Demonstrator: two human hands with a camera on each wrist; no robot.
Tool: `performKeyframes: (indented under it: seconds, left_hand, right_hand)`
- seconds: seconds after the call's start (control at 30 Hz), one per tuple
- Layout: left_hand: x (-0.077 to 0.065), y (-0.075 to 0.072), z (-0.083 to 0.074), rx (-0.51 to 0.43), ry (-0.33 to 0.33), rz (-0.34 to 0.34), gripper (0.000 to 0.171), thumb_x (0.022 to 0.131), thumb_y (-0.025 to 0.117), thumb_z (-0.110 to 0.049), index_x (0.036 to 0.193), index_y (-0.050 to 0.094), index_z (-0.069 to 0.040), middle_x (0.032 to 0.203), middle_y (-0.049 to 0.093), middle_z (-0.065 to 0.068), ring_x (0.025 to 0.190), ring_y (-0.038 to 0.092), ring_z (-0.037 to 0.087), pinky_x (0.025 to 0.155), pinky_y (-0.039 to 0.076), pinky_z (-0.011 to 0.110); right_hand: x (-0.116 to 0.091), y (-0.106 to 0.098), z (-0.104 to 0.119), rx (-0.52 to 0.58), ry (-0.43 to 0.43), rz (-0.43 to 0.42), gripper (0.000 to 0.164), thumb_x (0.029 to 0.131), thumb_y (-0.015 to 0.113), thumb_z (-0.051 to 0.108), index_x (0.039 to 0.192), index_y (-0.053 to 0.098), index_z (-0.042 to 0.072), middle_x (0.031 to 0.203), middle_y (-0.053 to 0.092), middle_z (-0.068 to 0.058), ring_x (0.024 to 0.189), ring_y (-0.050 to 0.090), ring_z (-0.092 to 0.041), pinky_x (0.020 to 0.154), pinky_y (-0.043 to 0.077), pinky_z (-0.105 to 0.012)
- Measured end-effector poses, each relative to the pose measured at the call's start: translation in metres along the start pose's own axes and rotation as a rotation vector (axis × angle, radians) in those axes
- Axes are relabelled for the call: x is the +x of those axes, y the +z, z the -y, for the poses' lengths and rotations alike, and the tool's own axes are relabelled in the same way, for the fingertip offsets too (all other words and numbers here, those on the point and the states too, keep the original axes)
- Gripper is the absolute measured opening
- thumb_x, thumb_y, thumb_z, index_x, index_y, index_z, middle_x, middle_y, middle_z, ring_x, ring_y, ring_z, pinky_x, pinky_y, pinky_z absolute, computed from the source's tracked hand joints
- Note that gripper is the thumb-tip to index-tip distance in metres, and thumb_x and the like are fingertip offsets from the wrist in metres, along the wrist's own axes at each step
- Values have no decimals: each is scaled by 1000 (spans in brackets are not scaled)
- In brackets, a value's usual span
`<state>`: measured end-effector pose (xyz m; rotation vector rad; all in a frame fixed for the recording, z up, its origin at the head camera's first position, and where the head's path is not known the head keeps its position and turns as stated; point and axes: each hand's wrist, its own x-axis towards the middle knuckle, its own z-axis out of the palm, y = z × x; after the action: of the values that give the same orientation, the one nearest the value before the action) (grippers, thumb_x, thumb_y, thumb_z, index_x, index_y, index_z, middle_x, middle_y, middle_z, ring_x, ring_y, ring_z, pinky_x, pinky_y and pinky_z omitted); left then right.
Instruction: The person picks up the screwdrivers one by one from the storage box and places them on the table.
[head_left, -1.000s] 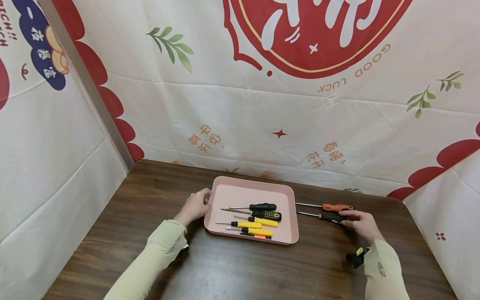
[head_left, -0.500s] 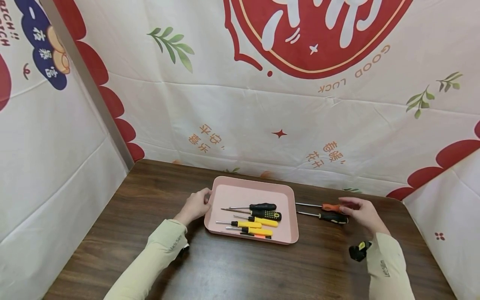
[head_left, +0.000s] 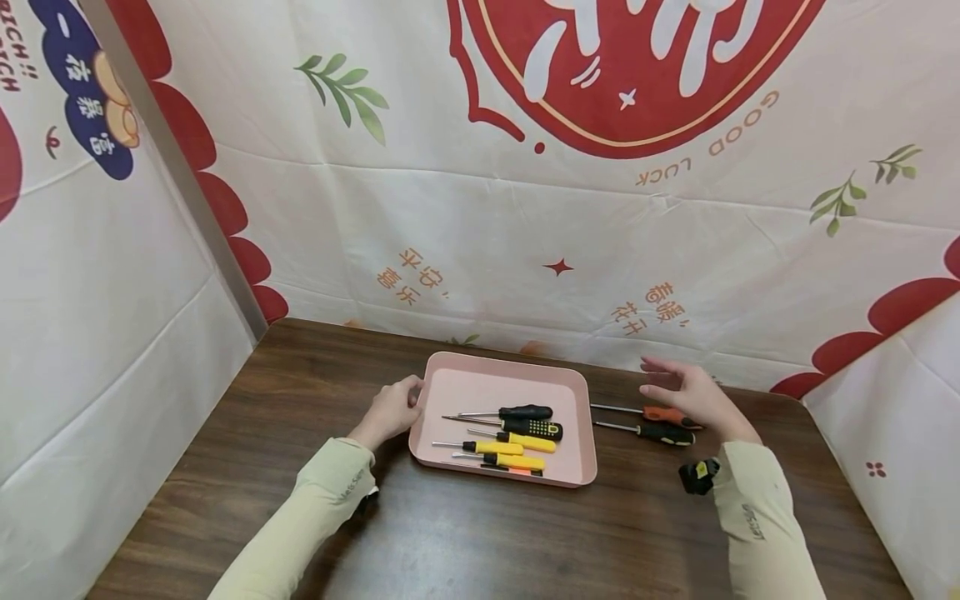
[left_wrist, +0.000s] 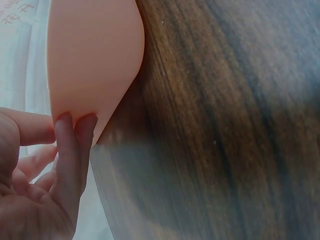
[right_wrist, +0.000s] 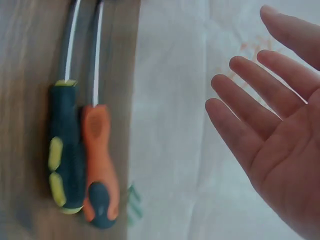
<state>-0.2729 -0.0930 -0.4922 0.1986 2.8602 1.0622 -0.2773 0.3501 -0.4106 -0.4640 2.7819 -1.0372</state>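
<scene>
Pink tray (head_left: pixel 487 392) sits on the table (head_left: pixel 480 542), yellow-handled screwdrivers (head_left: pixel 521 463) inside, black-handled ones (head_left: pixel 526 413) behind, its left rim pinched by the left hand (head_left: pixel 391 415). Beside it lie a dark-handled screwdriver (head_left: pixel 665 433) and, farther, an orange-handled one (head_left: pixel 662 413); near them hovers the right hand (head_left: pixel 693 395), fingers spread, holding nothing

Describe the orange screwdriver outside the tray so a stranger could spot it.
On the brown table, find the pink tray. Right of it lies a black screwdriver; the orange screwdriver lies beside that, nearer the cloth wall, its handle mainly orange, not black.
</scene>
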Motion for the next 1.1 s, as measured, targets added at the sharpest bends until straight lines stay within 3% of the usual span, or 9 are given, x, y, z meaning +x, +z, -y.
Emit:
performKeyframes:
  seconds: [0.3,0.5,0.77,1.1]
  left_hand:
    - [0,-2,-2,-5,-13,12,35,75,60,0,110,57,-4,70,52,3,58,48,16,54,39,28]
    - [1,-1,-1,3,-18,11,35,75,60,-1,110,57,-4,70,52,2,59,48,16,55,39,28]
    - [2,0,1,8,15,6,33,75,60,-1,108,58,-4,69,53,2,59,48,15,55,40,28]
    - [1,0,0,2,-3,10,34,76,60,-2,109,57,-5,69,52,2,59,48,15,55,40,28]
  right_hand:
    - [24,14,24,72,-57,29,55,85,62,24,132,44,1,131,46,-21,116,48,-33,84,47,-31]
    - [41,31,36,107,-94,58,52,84,64,19,129,47,-2,128,48,-22,117,46,-37,88,44,-42]
    - [55,53,50,62,-120,154,54,83,64,14,129,45,-5,126,48,-26,116,46,-42,91,38,-52]
    - [66,76,61,47,-53,245,48,85,62,15,127,48,-4,127,48,-25,115,46,-42,92,39,-50]
